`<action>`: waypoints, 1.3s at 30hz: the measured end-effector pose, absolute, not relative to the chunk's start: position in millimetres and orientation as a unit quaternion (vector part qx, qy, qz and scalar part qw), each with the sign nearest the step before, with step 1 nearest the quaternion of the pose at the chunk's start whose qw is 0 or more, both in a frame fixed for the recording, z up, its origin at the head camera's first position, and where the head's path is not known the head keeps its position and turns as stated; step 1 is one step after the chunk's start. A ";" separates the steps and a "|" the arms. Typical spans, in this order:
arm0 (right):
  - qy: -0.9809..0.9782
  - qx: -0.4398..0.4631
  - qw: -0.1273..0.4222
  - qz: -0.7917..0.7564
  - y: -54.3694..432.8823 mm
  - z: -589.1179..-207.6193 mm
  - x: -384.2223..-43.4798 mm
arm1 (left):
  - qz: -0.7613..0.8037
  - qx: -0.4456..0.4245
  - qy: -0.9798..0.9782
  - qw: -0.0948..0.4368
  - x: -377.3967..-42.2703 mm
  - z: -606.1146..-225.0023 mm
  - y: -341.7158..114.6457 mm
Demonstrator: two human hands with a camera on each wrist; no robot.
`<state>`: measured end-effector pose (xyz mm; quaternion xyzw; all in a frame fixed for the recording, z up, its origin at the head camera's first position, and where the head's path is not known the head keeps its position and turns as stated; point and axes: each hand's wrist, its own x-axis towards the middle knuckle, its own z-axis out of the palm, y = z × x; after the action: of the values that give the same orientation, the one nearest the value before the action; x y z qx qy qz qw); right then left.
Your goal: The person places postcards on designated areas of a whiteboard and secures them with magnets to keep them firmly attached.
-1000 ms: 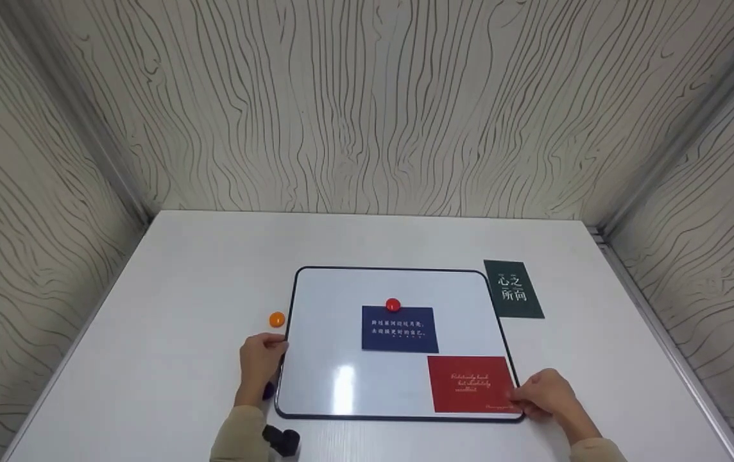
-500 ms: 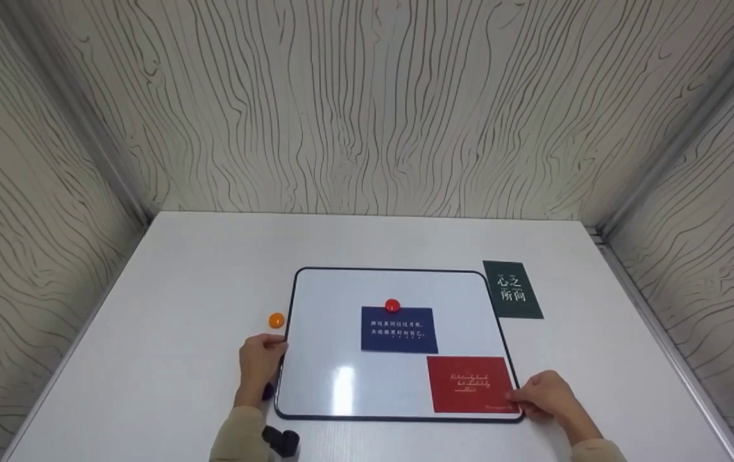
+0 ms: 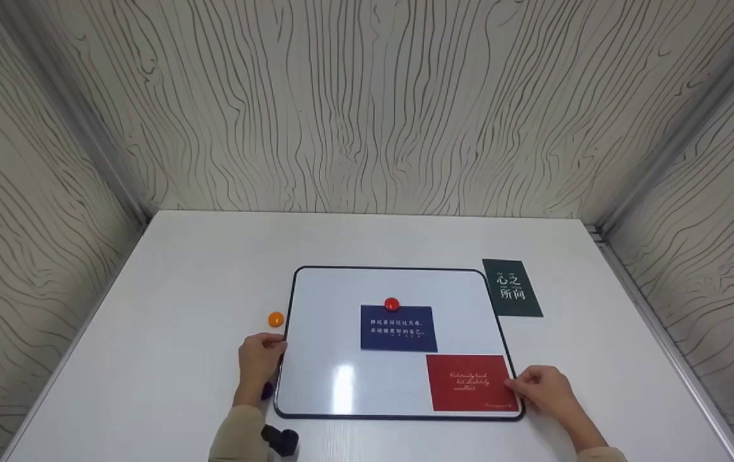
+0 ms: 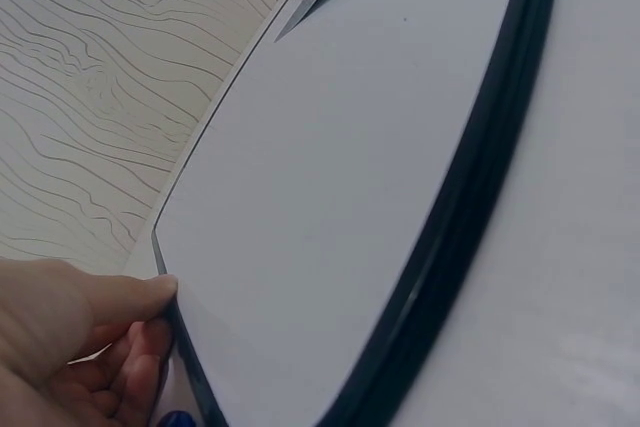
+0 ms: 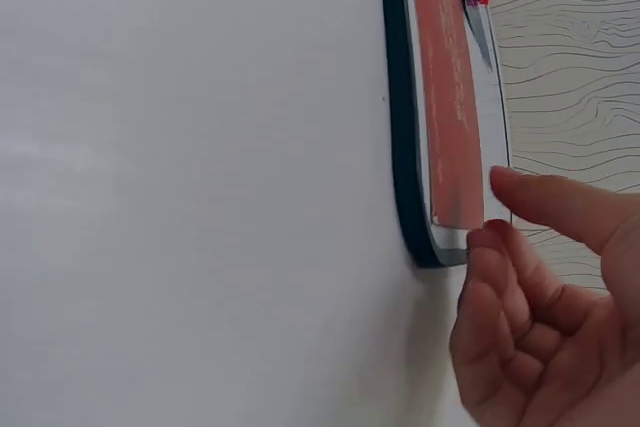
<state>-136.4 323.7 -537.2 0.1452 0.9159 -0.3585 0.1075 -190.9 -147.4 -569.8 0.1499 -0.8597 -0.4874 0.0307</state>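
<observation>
A whiteboard (image 3: 322, 378) with a dark frame lies on the table. My left hand (image 3: 260, 360) pinches its left edge between thumb and fingers, which the left wrist view (image 4: 95, 332) also shows. At the right edge is my right hand (image 3: 545, 388), its thumb and fingers parted around nothing in the right wrist view. Beside it, a red card (image 3: 469, 383) with pale script lies in the board's lower right corner. A navy card (image 3: 399, 333) with white characters is near the middle, under a red round magnet (image 3: 392, 304) at its top edge.
Right of the board lies a dark green card (image 3: 512, 287), touching or very near its frame. An orange magnet (image 3: 276, 319) sits left of the board. A dark round magnet (image 3: 267, 390) is partly behind my left wrist. Black object (image 3: 280, 441) at my left sleeve. Patterned walls enclose the table.
My right hand has loosened from the board's lower right edge and shifted slightly up, its fingers parting. My left hand stays in place, and the board and cards have not visibly moved.
</observation>
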 end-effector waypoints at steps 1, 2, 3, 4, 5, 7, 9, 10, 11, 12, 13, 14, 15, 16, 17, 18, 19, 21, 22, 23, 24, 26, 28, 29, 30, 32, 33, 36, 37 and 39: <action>0.925 0.125 0.087 -0.347 322.6 -537.4 -137.0 | -0.486 0.149 -0.861 0.033 -191.2 -570.1 -147.7; 0.934 0.104 0.069 -0.335 321.7 -538.0 -137.2 | -0.484 0.146 -0.862 0.036 -191.3 -570.2 -148.0; 0.941 0.089 0.052 -0.322 320.5 -538.2 -137.0 | -0.483 0.145 -0.863 0.037 -191.5 -570.5 -148.3; 0.947 0.075 0.040 -0.310 319.3 -538.5 -136.5 | -0.483 0.145 -0.862 0.037 -191.8 -570.9 -148.4; 0.951 0.064 0.031 -0.300 317.9 -538.8 -135.8 | -0.484 0.145 -0.862 0.036 -191.8 -570.9 -148.5; 0.959 0.041 0.019 -0.281 315.5 -539.2 -133.3 | -0.484 0.145 -0.862 0.036 -191.8 -571.4 -148.9; 0.965 0.022 0.009 -0.260 312.9 -539.1 -130.3 | -0.486 0.147 -0.861 0.032 -191.2 -571.4 -149.1; 0.968 0.011 0.005 -0.249 311.8 -539.0 -129.1 | -0.486 0.148 -0.861 0.031 -191.0 -571.3 -149.3; 0.970 0.002 0.001 -0.241 310.9 -539.0 -127.9 | -0.487 0.148 -0.860 0.031 -190.9 -571.0 -149.4; 0.973 -0.009 -0.003 -0.231 310.1 -539.0 -126.7 | -0.488 0.148 -0.860 0.032 -190.8 -571.1 -149.5; 0.975 -0.019 -0.006 -0.223 309.5 -539.0 -125.4 | -0.488 0.148 -0.859 0.031 -190.6 -570.7 -149.5; 0.976 -0.027 -0.007 -0.217 308.9 -539.0 -124.3 | -0.488 0.149 -0.859 0.030 -190.4 -570.6 -149.5; 0.976 -0.035 -0.006 -0.213 308.6 -539.2 -123.3 | -0.489 0.151 -0.859 0.030 -190.3 -570.4 -149.4; 0.977 -0.042 -0.004 -0.208 308.3 -539.5 -122.2 | -0.489 0.152 -0.859 0.028 -190.3 -570.5 -149.3; 0.978 -0.047 -0.002 -0.203 308.0 -539.9 -121.4 | -0.488 0.153 -0.859 0.028 -190.3 -570.5 -149.1; 0.979 -0.051 0.002 -0.199 307.8 -540.3 -120.7 | -0.488 0.154 -0.859 0.027 -190.4 -570.4 -148.9; 0.979 -0.054 0.007 -0.198 307.4 -540.6 -120.1 | -0.489 0.156 -0.858 0.025 -190.5 -570.3 -148.5; 0.979 -0.054 0.014 -0.196 306.8 -541.8 -119.7 | -0.491 0.159 -0.856 0.023 -191.0 -570.4 -148.1; 0.979 -0.053 0.017 -0.196 306.5 -542.6 -119.7 | -0.491 0.159 -0.856 0.023 -191.3 -570.9 -147.9; 0.979 -0.052 0.019 -0.196 306.1 -543.3 -119.8 | -0.491 0.159 -0.856 0.023 -191.5 -571.1 -147.8; 0.979 -0.050 0.022 -0.194 305.6 -544.1 -120.1 | -0.491 0.159 -0.856 0.022 -191.5 -571.4 -147.8; 0.980 -0.047 0.025 -0.193 305.1 -545.1 -120.2 | -0.487 0.158 -0.859 0.022 -191.1 -571.3 -147.5; 0.980 -0.047 0.025 -0.189 304.6 -546.3 -120.5 | -0.481 0.147 -0.864 0.028 -190.1 -570.4 -147.8; 0.981 -0.047 0.024 -0.188 304.3 -546.7 -120.6 | -0.479 0.143 -0.866 0.029 -189.5 -569.2 -148.2; 0.981 -0.048 0.024 -0.186 304.0 -547.0 -120.8 | -0.476 0.138 -0.868 0.029 -188.7 -567.9 -148.6; 0.981 -0.050 0.022 -0.187 303.5 -547.2 -121.2 | -0.472 0.125 -0.873 0.024 -187.8 -564.8 -150.3; 0.980 -0.052 0.021 -0.189 303.3 -547.1 -121.3 | -0.469 0.117 -0.875 0.020 -187.5 -563.5 -151.2; 0.979 -0.050 0.024 -0.195 303.1 -546.3 -121.7 | -0.463 0.099 -0.881 -0.004 -186.9 -561.2 -154.3; 0.979 -0.049 0.025 -0.196 303.2 -546.2 -121.8 | -0.460 0.093 -0.883 -0.011 -186.7 -560.9 -155.4; 0.979 -0.048 0.027 -0.197 303.7 -546.2 -122.1 | -0.453 0.079 -0.888 -0.019 -185.9 -560.7 -157.1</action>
<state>-122.1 303.7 -546.2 -0.0475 0.9788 -0.1974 0.0266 -185.9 -157.1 -560.7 0.0791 -0.8879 -0.4527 -0.0192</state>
